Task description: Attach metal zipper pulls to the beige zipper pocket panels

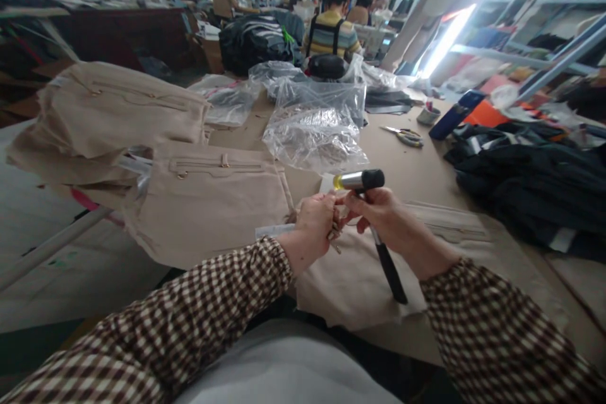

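Observation:
My right hand [386, 218] is closed round a two-faced mallet [355, 180] just below its head. One face of the head is black, the other yellow, and the black handle slants down toward me. Close beside it, my left hand [315, 224] is closed, with small metal fittings [335, 230] showing at its fingers. The fingertips of both hands meet or nearly meet; what lies between them is partly hidden. Under the hands lies a beige fabric panel [350, 290]. To the left, another beige panel [213, 214] has a zip [222, 166] sewn in.
More beige panels [123, 107] are piled at the left. Clear plastic bags [317, 126] lie ahead on the table. Scissors [404, 136], a small cup [428, 113] and a blue box [457, 115] stand or lie beyond, with dark garments [534, 183] at the right. People sit farther back.

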Tool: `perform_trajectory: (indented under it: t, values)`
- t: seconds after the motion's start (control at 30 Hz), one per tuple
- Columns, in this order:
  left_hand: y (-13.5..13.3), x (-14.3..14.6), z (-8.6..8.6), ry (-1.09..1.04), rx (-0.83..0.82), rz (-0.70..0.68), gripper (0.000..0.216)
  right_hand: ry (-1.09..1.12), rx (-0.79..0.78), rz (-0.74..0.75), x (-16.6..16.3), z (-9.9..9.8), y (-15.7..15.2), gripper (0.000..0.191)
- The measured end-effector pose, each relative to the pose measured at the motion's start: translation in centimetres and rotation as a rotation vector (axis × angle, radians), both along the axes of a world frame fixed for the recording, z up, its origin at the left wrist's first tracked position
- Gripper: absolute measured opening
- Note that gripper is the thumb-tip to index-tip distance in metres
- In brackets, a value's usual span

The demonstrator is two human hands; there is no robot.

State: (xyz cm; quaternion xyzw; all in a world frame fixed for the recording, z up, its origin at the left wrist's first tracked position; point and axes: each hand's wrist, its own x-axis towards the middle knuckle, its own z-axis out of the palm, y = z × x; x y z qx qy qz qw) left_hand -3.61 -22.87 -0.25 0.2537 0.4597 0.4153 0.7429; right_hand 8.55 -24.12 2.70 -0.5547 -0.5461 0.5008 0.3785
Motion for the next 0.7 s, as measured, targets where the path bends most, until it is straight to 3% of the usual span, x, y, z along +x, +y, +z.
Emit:
perform_trajectory:
  t: [0.07,0.13,0.27,0.37,0.47,0.6,0.7]
  values:
    - [0.6,-0.3,0.0,0.035,0.033,-0.034,0.019,-0.033,-0.022,0.047,1.9,0.9,0.8,0.034]
    - [1.3,-0.5,-0.2,0.069,0.057,-0.172,0.018,-0.084,-0.036,0.114,4.0,1.0,1.6,0.035]
    - [2.3,-0.2,-0.7,0.013,0.114,-0.488,0.034,-0.135,-0.116,0.306,6.6,-0.5,2.9,0.032]
    - [2.9,0.2,-0.9,0.015,0.089,-0.601,0.037,-0.129,-0.16,0.392,7.0,-1.7,3.5,0.048]
    - [3.8,0.3,-0.9,0.073,0.103,-0.646,0.029,-0.116,-0.138,0.36,6.8,-2.4,4.3,0.052]
    - [5.1,0.7,-1.3,0.32,0.191,-0.562,0.022,-0.181,-0.094,0.28,7.1,-3.5,5.7,0.025]
    - [5.5,1.3,-2.0,0.487,0.257,-0.556,0.022,-0.278,-0.142,0.272,7.7,-4.9,6.4,0.017]
